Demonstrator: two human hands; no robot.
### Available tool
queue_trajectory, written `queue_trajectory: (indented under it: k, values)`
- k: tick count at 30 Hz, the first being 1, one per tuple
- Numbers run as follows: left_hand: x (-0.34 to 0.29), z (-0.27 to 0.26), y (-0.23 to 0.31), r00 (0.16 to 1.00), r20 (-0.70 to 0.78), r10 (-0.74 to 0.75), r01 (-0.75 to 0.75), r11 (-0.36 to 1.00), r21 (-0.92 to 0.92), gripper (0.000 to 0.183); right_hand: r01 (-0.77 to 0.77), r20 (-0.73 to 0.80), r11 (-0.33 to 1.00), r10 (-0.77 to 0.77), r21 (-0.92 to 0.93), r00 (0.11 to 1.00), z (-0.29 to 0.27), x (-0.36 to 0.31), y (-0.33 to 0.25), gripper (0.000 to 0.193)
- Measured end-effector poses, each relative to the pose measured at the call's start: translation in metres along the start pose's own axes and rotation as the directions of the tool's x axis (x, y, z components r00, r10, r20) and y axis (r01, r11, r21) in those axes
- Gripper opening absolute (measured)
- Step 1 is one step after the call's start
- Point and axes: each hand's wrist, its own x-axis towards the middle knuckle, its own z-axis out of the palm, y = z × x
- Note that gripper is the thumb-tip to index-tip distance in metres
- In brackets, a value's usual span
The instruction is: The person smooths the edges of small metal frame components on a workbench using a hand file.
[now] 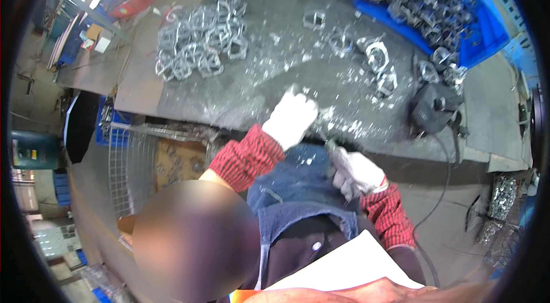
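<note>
My left hand [293, 118], in a white glove, is closed at the near edge of the dark work table [344, 109]. Its fingers are curled in, and what they hold, if anything, is hidden. To its right and lower, in front of my apron, my right hand [358, 174] wears a greyed white glove. That hand is closed around a thin, dark, narrow tool [330, 145] whose exact kind is too small to tell; it points up toward the left hand. Shiny metal chips [356, 126] lie on the table just beyond the hands.
Many angular metal frames [200, 39] sit grouped at the table's left; a few loose ones [376, 55] lie right of centre. A blue bin [487, 39] of similar parts stands far right. Near it are a black object [433, 109] and a cable. A wire basket [133, 160] stands below left.
</note>
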Motion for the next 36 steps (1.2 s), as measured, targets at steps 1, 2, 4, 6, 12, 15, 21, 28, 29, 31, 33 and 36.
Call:
queue_trajectory:
  k: [1,2,4,6,12,15,21,28,29,31,33,36]
  values:
    - [-0.003,0.001,-0.001,1.0,-0.014,0.004,-0.004,1.0,-0.002,0.049,-0.054,-0.097,0.995,0.046,-0.086,0.994,0.004,0.005,-0.001,0.069]
    - [-0.004,0.002,-0.005,0.999,-0.05,0.02,-0.02,1.0,0.001,0.05,-0.028,-0.154,0.988,0.004,-0.153,0.988,0.009,0.01,-0.001,0.066]
    - [-0.006,0.002,-0.014,0.999,0.001,0.041,-0.041,0.999,-0.018,0.056,-0.031,-0.258,0.851,-0.125,-0.525,0.958,0.012,0.015,0.001,0.062]
    - [-0.002,0.001,-0.019,0.997,0.052,0.061,-0.057,0.996,-0.074,0.056,0.001,-0.247,0.587,-0.343,-0.81,0.906,0.017,0.018,0.004,0.058]
    - [0.006,-0.023,-0.032,0.973,0.232,0.004,0.02,0.994,-0.105,0.067,0.023,-0.252,0.691,-0.295,-0.723,0.921,-0.003,-0.009,0.001,0.051]
    - [-0.001,-0.028,-0.032,0.974,0.18,-0.137,0.166,0.973,-0.157,0.096,-0.084,-0.198,0.958,0.029,-0.275,0.98,-0.013,-0.03,0.003,0.041]
    - [-0.014,0.015,0.016,0.93,0.089,-0.357,0.368,0.888,-0.278,0.118,-0.178,-0.222,0.973,0.143,-0.149,0.965,-0.018,-0.021,0.004,0.044]
    - [-0.031,0.05,0.038,0.921,-0.086,-0.379,0.353,0.909,-0.224,0.114,-0.221,-0.037,0.969,0.219,-0.109,0.975,-0.012,-0.008,-0.028,0.051]
    - [-0.03,0.05,0.036,0.923,-0.082,-0.376,0.352,0.912,-0.212,0.111,-0.227,-0.032,0.967,0.225,-0.115,0.974,-0.01,-0.007,-0.027,0.051]
    - [-0.027,0.045,0.034,0.925,-0.036,-0.379,0.364,0.908,-0.207,0.109,-0.171,-0.173,0.933,0.121,-0.316,0.977,-0.006,-0.008,-0.016,0.051]
    - [-0.023,0.038,0.032,0.93,-0.022,-0.366,0.354,0.912,-0.21,0.106,-0.045,-0.288,0.74,-0.204,-0.671,0.936,0.003,-0.003,0.001,0.05]
    - [-0.017,0.023,0.031,0.944,-0.026,-0.328,0.319,0.931,-0.18,0.097,0.01,-0.237,0.398,-0.565,-0.917,0.79,0.004,-0.003,0.025,0.047]
